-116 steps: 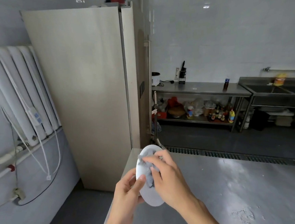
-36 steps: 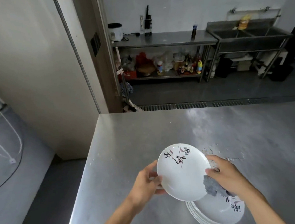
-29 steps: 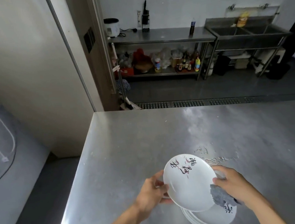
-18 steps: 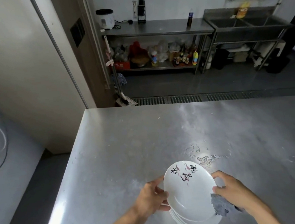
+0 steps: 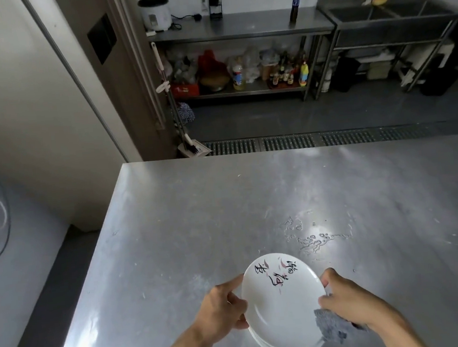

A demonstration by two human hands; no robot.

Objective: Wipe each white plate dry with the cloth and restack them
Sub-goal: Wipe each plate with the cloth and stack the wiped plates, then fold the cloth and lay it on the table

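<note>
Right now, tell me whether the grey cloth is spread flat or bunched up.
Bunched up. The grey cloth is crumpled in the right hand beside the white round plate, not spread over it.
</note>
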